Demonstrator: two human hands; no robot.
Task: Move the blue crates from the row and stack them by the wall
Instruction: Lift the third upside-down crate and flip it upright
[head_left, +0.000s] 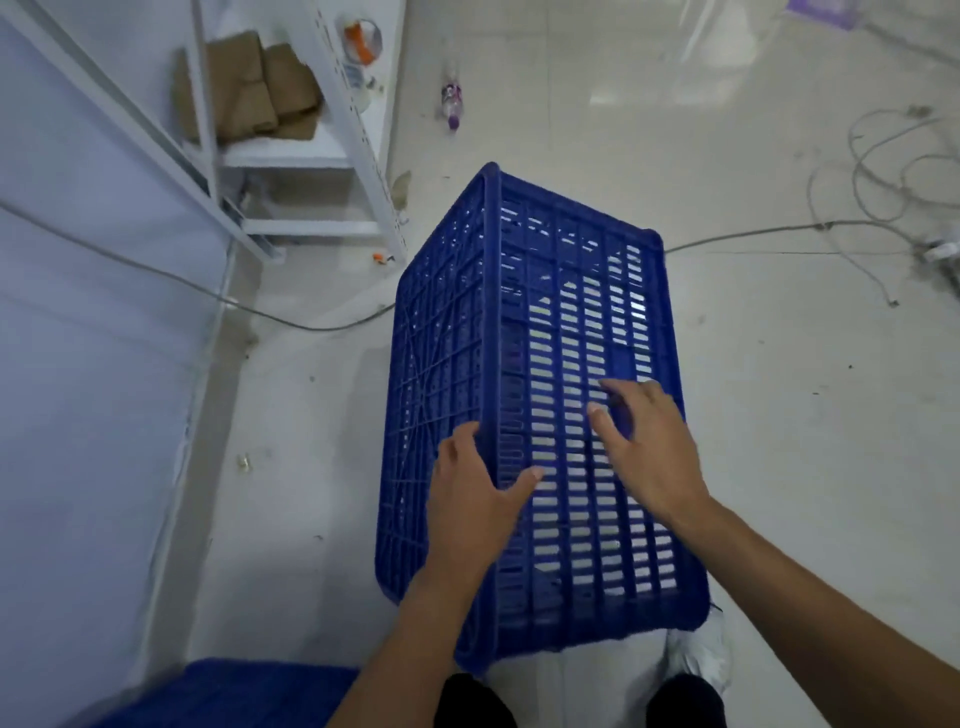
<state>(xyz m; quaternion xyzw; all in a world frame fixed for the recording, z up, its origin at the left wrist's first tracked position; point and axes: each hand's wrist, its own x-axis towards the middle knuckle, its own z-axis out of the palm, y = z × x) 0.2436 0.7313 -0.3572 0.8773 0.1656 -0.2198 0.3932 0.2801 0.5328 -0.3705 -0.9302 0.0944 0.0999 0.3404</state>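
A tall blue slotted crate (561, 312) fills the middle of the view, turned so its long faces point up at me. My left hand (475, 499) grips its near left corner edge, thumb on one face and fingers on the other. Spread out flat, my right hand (649, 447) rests on the slotted top face with its fingers apart. A second blue crate (228, 691) shows only a corner at the bottom left, next to the pale wall (88, 364).
A white metal shelf rack (311, 156) with brown cardboard stands at the back left. A grey cable (260, 312) runs across the floor behind the crate, and more cables (883, 171) coil at the right. A small bottle (452, 104) lies on the tiles.
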